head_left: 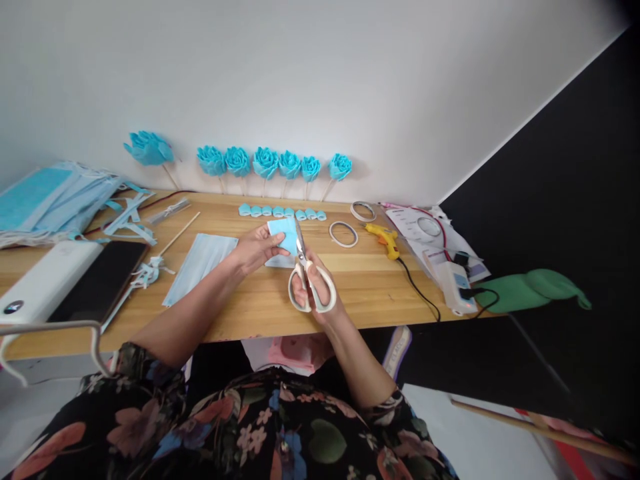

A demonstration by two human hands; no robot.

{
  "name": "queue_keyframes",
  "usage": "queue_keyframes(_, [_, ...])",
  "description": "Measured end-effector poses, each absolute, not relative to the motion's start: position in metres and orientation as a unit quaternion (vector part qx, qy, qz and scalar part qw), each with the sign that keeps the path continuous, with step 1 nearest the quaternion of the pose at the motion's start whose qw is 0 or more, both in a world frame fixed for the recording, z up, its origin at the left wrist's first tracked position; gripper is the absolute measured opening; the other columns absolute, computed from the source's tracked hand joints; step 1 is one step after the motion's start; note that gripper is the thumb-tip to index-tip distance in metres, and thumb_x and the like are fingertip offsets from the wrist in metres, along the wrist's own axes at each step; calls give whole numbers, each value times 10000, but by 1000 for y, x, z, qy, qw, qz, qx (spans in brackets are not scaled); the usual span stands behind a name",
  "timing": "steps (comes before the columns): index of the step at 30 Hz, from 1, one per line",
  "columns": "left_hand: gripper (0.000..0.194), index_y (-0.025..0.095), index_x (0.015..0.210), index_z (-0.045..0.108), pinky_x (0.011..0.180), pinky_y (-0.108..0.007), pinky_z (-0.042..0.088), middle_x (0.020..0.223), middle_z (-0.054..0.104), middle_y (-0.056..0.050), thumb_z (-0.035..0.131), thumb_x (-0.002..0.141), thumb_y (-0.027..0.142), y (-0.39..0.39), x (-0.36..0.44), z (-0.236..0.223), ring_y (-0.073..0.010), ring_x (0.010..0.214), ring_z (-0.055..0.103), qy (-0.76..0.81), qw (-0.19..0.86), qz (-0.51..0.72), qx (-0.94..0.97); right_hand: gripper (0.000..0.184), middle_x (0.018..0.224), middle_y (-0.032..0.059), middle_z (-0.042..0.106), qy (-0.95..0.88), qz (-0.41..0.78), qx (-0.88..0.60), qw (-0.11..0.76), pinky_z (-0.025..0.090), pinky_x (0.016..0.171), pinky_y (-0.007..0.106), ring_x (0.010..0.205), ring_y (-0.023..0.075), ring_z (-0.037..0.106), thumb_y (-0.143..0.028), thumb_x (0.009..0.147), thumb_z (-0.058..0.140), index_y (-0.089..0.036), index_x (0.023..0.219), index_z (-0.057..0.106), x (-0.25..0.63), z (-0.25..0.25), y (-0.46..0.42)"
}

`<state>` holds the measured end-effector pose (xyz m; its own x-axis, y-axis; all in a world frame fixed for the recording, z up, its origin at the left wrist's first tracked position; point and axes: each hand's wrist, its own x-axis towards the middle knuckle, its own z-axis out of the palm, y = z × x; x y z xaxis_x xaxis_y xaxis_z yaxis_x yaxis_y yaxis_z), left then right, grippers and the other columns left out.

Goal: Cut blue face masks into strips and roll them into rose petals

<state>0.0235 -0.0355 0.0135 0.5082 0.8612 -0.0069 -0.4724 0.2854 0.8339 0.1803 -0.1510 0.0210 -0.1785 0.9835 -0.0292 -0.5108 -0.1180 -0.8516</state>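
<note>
right hand (320, 283) is curled through the white handles of the scissors (301, 255), blades pointing far, along the right edge of a light blue piece (283, 228). left hand (256, 249) pinches that piece between thumb and fingers, above the counter (370, 287). blue flowers (265, 163) stand along the far side; a yellow glue gun (391, 248) lies right.

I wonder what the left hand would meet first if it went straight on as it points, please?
Probably the scissors, just past the blue piece the left hand holds, though depth is unclear.
</note>
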Motion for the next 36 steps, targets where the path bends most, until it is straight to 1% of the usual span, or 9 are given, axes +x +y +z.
queue_keyframes(3, [416,119,945,731,659,-250,628,829,770,-46,968,656,301,-35,22,12,-156,709,729,238,763,437,413,860,592,-87,577,-375,668,-329,552,305,347,174,397,61,358,-660,775,780,-249,1448,438,183,24,-152])
queue_keyframes(9, [364,120,908,741,655,-242,621,787,765,-37,955,680,307,-32,21,11,-148,694,721,223,766,431,423,935,575,-103,567,-391,664,-336,541,280,332,159,374,46,337,-601,788,803,-232,1527,366,188,25,-152])
queue_keyframes(11, [388,117,918,750,649,-246,624,800,772,-44,964,664,318,-32,20,12,-151,698,723,223,768,431,418,919,588,-101,567,-392,670,-337,533,290,336,158,384,46,350,-607,777,810,-233,1501,386,189,24,-152])
queue_keyframes(14, [432,121,890,762,617,-245,619,785,774,-47,985,615,369,-33,20,14,-151,672,717,223,771,435,409,820,616,-95,571,-390,681,-338,519,311,357,156,408,46,364,-610,778,809,-251,1417,443,189,21,-151])
queue_keyframes(18, [389,121,812,763,565,-222,588,720,757,-37,981,619,379,-33,19,14,-134,612,693,232,766,432,416,675,633,-81,585,-394,694,-315,514,348,382,179,427,63,400,-661,781,778,-256,1242,499,187,13,-151])
queue_keyframes(20, [372,120,777,758,543,-218,573,696,747,-31,977,624,378,-32,19,14,-127,588,677,242,757,440,418,632,639,-72,595,-399,699,-302,511,359,388,193,432,73,416,-671,797,757,-251,1196,502,185,11,-151])
queue_keyframes(30, [380,125,716,730,522,-222,562,667,733,-34,981,601,385,-30,20,14,-133,567,667,275,731,477,404,576,628,-65,586,-418,700,-295,499,359,398,208,427,86,423,-650,867,695,-239,1225,510,182,10,-153])
queue_keyframes(34, [395,135,737,739,503,-211,563,672,742,-23,998,568,382,-29,20,14,-130,562,672,278,730,497,378,660,621,-69,586,-422,702,-291,494,368,391,213,420,93,425,-673,853,697,-240,1299,474,185,5,-152])
queue_keyframes(36, [377,136,748,739,500,-208,566,669,741,-16,994,583,361,-29,20,15,-128,558,674,280,733,498,369,734,625,-72,586,-425,699,-295,493,367,390,215,420,96,432,-691,836,704,-240,1354,446,186,5,-151])
